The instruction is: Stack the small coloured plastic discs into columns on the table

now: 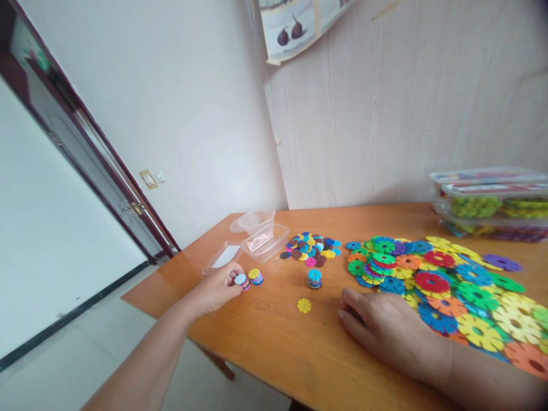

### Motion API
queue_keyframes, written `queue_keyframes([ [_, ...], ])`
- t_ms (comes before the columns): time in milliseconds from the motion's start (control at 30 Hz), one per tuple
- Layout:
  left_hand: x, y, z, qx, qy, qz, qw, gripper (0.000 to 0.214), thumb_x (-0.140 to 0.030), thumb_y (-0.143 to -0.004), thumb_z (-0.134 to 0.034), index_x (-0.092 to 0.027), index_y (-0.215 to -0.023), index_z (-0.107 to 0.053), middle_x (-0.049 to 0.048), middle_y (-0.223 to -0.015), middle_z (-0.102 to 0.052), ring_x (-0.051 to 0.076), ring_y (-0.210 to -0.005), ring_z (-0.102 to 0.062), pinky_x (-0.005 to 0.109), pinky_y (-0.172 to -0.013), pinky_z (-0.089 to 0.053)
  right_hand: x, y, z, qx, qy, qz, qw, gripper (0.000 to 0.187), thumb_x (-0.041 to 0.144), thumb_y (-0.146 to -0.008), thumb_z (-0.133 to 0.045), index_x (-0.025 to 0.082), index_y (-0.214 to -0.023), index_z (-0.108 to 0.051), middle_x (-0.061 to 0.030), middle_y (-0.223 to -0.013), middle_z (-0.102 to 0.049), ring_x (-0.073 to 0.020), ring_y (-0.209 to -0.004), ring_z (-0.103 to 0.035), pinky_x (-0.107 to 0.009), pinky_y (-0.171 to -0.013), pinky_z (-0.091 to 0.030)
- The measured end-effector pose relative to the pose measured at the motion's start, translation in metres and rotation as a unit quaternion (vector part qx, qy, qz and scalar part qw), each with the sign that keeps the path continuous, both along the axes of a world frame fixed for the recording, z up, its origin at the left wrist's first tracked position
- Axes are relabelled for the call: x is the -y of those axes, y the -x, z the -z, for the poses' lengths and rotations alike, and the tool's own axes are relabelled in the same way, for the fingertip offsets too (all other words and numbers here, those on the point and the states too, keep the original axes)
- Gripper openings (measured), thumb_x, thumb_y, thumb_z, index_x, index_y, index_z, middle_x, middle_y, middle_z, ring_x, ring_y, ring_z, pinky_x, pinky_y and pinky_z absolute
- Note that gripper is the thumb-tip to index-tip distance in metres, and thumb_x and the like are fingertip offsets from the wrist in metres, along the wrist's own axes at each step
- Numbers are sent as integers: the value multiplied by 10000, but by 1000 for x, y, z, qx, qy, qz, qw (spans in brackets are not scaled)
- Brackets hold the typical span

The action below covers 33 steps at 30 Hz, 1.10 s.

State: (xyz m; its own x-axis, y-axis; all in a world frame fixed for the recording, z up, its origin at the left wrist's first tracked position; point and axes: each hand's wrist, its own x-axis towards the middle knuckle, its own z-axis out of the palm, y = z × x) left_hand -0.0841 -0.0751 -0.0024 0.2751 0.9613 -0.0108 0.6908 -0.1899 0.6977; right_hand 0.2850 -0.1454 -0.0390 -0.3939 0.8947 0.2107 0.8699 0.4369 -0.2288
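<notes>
My left hand [219, 287] reaches out over the left part of the wooden table [274, 354], fingers closed round a small stack of coloured snowflake discs [241, 280]. A second small stack [256, 277] stands right beside it. My right hand [385, 328] lies flat on the table, fingers stretched out, holding nothing, at the near edge of a wide spread of large coloured discs [454, 291]. A single yellow disc [303, 305] lies between my hands, and a third small stack [314, 278] stands just beyond it. A pile of small discs [310, 248] sits farther back.
Clear plastic tubs [263, 240] and a lid [222, 256] stand at the back left of the table. Lidded boxes of more pieces [492, 202] are stacked at the far right by the wood-panel wall. The table's left edge drops to the floor beside a dark-framed door.
</notes>
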Motion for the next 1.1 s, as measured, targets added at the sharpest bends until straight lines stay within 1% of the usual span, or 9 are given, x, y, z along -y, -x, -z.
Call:
queue_keyframes([
  [267, 2, -1, -2, 5, -2, -24, 1000, 377, -348, -728, -646, -197, -1053, -528, 43, -992, -663, 175, -847, -633, 311, -760, -485, 0, -1, -1, -7, 21, -3, 1000, 219, 316, -966, -426, 228, -820, -564, -29, -735, -713, -187, -652, -659, -314, -552, -231],
  [367, 13, -3, -10, -62, -77, -104, 990, 425, -349, -724, -641, -205, -1107, -528, 18, -935, -659, 162, -773, -619, 311, -731, -489, 1, 0, -3, -1, 17, 6, 1000, 208, 318, -959, -437, 229, -831, -575, -34, -733, -715, -191, -641, -655, -314, -545, -222],
  [467, 27, -14, -14, -76, -195, -183, 961, 231, -333, -810, -570, -214, -1007, -556, 6, -894, -656, 148, -751, -611, 298, -718, -482, 1, 0, -4, 0, 10, 11, 1000, 205, 319, -954, -445, 227, -823, -572, -33, -726, -711, -187, -625, -647, -309, -541, -217],
  [533, 36, -30, -13, -73, -238, -151, 957, 150, -348, -874, -534, -215, -927, -579, 6, -852, -648, 141, -727, -599, 289, -696, -477, 0, 1, -4, -2, 5, 8, 1000, 204, 319, -955, -444, 227, -823, -569, -29, -725, -710, -184, -624, -646, -305, -542, -220],
  [600, 47, -53, -9, -84, -243, -41, 965, 157, -325, -917, -504, -217, -922, -618, 21, -891, -656, 149, -817, -614, 293, -760, -486, 0, 1, -5, -1, 3, 6, 1000, 204, 321, -957, -442, 227, -828, -568, -27, -722, -709, -181, -621, -643, -301, -541, -223],
  [700, 64, -91, -3, -122, -235, 107, 958, 221, -268, -947, -474, -239, -1036, -674, 38, -1007, -668, 163, -965, -600, 317, -876, -476, 0, 2, -6, 3, 4, 8, 1000, 201, 322, -958, -443, 226, -837, -570, -27, -727, -713, -181, -625, -646, -297, -541, -228],
  [767, 73, -109, 0, -155, -226, 171, 947, 270, -285, -959, -474, -275, -1143, -672, 33, -1090, -673, 180, -1043, -574, 347, -943, -458, 0, 2, -6, 0, 2, 8, 1000, 197, 320, -957, -447, 225, -840, -573, -26, -732, -717, -181, -631, -650, -296, -544, -233],
  [867, 78, -121, 2, -203, -224, 171, 938, 311, -386, -962, -490, -292, -1210, -654, 36, -1162, -672, 212, -1104, -548, 392, -976, -440, 1, 2, -5, -5, -1, 7, 1000, 199, 320, -956, -452, 225, -831, -574, -23, -734, -720, -179, -634, -654, -296, -547, -237],
  [1100, 58, -106, 9, -297, -231, 57, 925, 519, -573, -964, -384, -241, -1286, -620, 86, -1361, -612, 297, -1244, -504, 510, -1078, -353, 1, 1, -4, -15, -2, 1, 1000, 207, 305, -958, -448, 224, -827, -586, -29, -753, -731, -180, -646, -662, -306, -550, -244],
])
